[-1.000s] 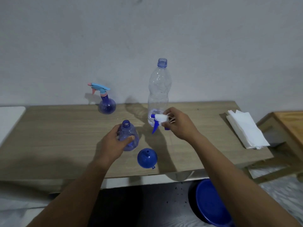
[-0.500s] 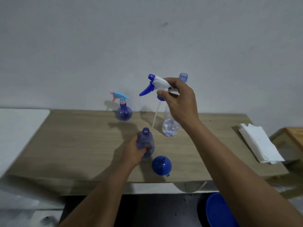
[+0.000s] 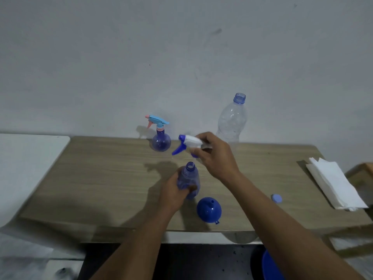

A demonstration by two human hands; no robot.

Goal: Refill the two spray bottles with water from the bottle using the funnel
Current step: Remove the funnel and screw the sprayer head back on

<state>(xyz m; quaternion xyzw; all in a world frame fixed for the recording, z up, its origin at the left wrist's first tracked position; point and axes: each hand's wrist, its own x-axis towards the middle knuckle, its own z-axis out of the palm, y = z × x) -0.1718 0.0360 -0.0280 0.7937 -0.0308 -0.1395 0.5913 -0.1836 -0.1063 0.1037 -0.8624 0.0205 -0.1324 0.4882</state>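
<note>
My left hand (image 3: 174, 191) grips an uncapped blue spray bottle (image 3: 189, 179) standing on the wooden table (image 3: 101, 178). Just above its open neck, my right hand (image 3: 217, 156) holds the white and blue spray head (image 3: 186, 143), nozzle pointing left. A blue funnel (image 3: 209, 209) lies upside down on the table near the front edge, right of the held bottle. A second round blue spray bottle (image 3: 160, 139) with a light blue and pink head stands at the back by the wall. The tall clear water bottle (image 3: 232, 119) stands uncapped at the back right.
A small blue cap (image 3: 276, 198) lies on the table to the right. A stack of white paper napkins (image 3: 335, 186) rests at the right end. A blue bucket (image 3: 271, 267) sits on the floor below. A white surface (image 3: 30, 154) adjoins the table's left.
My right hand has lowered the spray head from high in front of the water bottle down to just above the held bottle's neck. The view has shifted.
</note>
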